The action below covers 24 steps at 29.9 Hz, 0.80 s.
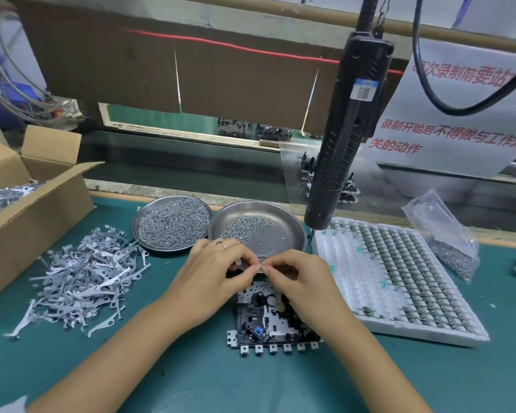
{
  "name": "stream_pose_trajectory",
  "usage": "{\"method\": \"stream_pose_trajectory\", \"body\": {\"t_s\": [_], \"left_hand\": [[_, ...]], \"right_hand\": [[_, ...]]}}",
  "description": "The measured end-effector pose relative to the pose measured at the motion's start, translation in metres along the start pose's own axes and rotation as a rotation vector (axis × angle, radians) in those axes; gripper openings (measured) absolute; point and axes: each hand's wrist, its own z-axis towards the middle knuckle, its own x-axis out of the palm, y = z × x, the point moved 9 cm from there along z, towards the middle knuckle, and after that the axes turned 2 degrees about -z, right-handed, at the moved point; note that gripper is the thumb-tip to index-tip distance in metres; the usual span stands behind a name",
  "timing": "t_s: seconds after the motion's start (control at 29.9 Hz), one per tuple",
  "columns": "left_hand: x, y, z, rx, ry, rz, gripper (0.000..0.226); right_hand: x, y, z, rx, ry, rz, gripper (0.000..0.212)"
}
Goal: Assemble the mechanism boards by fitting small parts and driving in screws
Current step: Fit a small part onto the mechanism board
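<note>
Mechanism board [268, 320] just below both hands' grip [261, 267]

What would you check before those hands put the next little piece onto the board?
1. Mechanism board flat on the green mat, in front of the person: ok.
2. Small part pinched between left hand and right hand: ok, though the part is too small to identify.
3. Part correctly oriented: cannot tell.
4. Screws ready in the right dish: ok, few left.
5. Hanging screwdriver within reach, untouched: ok.
</note>
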Motion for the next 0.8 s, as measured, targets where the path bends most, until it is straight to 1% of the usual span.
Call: {"method": "stream_pose_trajectory", "body": {"t_s": [0.1, 0.2, 0.27, 0.33, 0.4, 0.47, 0.5, 0.57, 0.6, 0.67, 0.73, 0.8], "left_hand": [[0.002, -0.001, 0.000, 0.022, 0.032, 0.030, 0.005], [0.001, -0.001, -0.001, 0.021, 0.012, 0.043, 0.008], [0.000, -0.001, -0.002, 0.010, -0.049, 0.049, 0.007], [-0.010, 0.000, 0.000, -0.007, -0.163, 0.115, 0.006], [-0.033, 0.014, 0.001, -0.093, -0.332, 0.274, 0.005], [-0.057, 0.040, 0.001, -0.247, -0.441, 0.464, 0.007], [-0.064, 0.053, 0.001, -0.322, -0.436, 0.545, 0.009], [-0.067, 0.075, 0.002, -0.438, -0.347, 0.620, 0.012], [-0.066, 0.082, 0.001, -0.475, -0.319, 0.609, 0.012], [-0.067, 0.085, 0.000, -0.490, -0.341, 0.529, 0.006], [-0.069, 0.072, 0.000, -0.383, -0.412, 0.377, 0.002], [-0.064, 0.046, 0.000, -0.186, -0.439, 0.114, 0.006]], "right_hand": [[0.001, -0.002, 0.001, 0.019, 0.041, -0.017, 0.010], [0.001, -0.002, 0.000, 0.025, 0.036, -0.011, 0.010], [0.000, -0.001, -0.001, 0.034, -0.001, 0.030, 0.016], [-0.002, -0.002, -0.002, 0.050, -0.065, 0.077, 0.019], [-0.004, -0.003, -0.004, 0.066, -0.135, 0.118, 0.022], [-0.006, -0.003, -0.006, 0.081, -0.178, 0.157, 0.025], [-0.007, -0.003, -0.006, 0.088, -0.189, 0.174, 0.024], [-0.007, -0.004, -0.007, 0.101, -0.194, 0.201, 0.020], [-0.007, -0.004, -0.007, 0.111, -0.188, 0.209, 0.018], [-0.007, -0.005, -0.007, 0.135, -0.177, 0.229, 0.014], [-0.008, -0.007, -0.007, 0.161, -0.169, 0.277, 0.012], [-0.007, -0.008, -0.007, 0.186, -0.147, 0.364, 0.007]]}}
